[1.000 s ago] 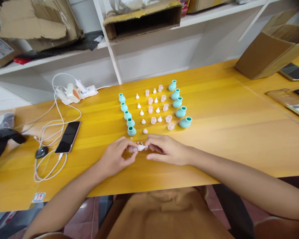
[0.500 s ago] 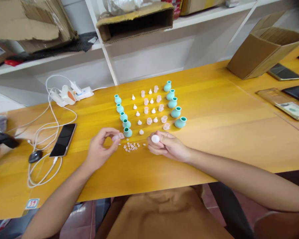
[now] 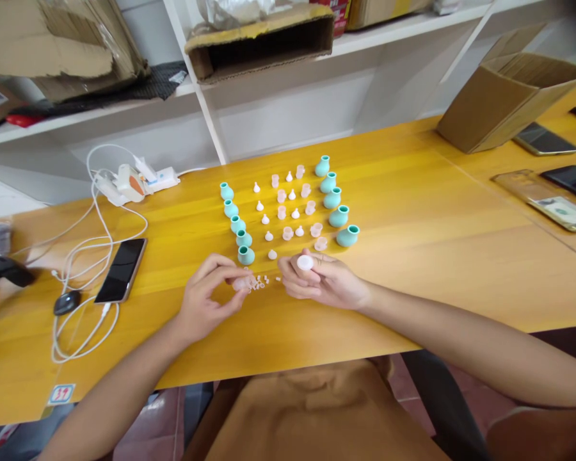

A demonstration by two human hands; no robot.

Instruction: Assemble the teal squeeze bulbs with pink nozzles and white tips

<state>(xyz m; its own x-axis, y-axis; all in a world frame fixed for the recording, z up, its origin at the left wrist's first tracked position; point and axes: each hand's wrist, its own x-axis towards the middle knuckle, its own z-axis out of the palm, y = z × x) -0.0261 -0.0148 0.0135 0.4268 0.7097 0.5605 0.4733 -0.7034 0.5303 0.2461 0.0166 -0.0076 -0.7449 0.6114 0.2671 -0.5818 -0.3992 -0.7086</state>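
Observation:
Between thumb and fingers, my left hand [image 3: 202,299] pinches a small translucent pinkish cup-like piece [image 3: 240,283], just over a scatter of tiny pale rings [image 3: 260,283]. My right hand [image 3: 330,280] is closed around a white piece with a round flat end [image 3: 305,262]; the rest of it is hidden by the fingers. Beyond the hands stand two columns of small teal pots, one on the left [image 3: 238,224] and one on the right [image 3: 338,216]. Several white teardrop-shaped pieces [image 3: 269,236] and pale pink cups [image 3: 287,234] stand in rows between them.
On the left of the wooden table [image 3: 413,269] lie a phone [image 3: 121,270], white cables and a power strip [image 3: 163,179]. An open cardboard box [image 3: 489,102] stands at the back right, near other phones. White shelving with boxes rises behind.
My left hand has moved right with the pinkish piece, from beside the nearest left pot to over the tiny rings. My right hand has shifted only slightly, its white piece turned a little.

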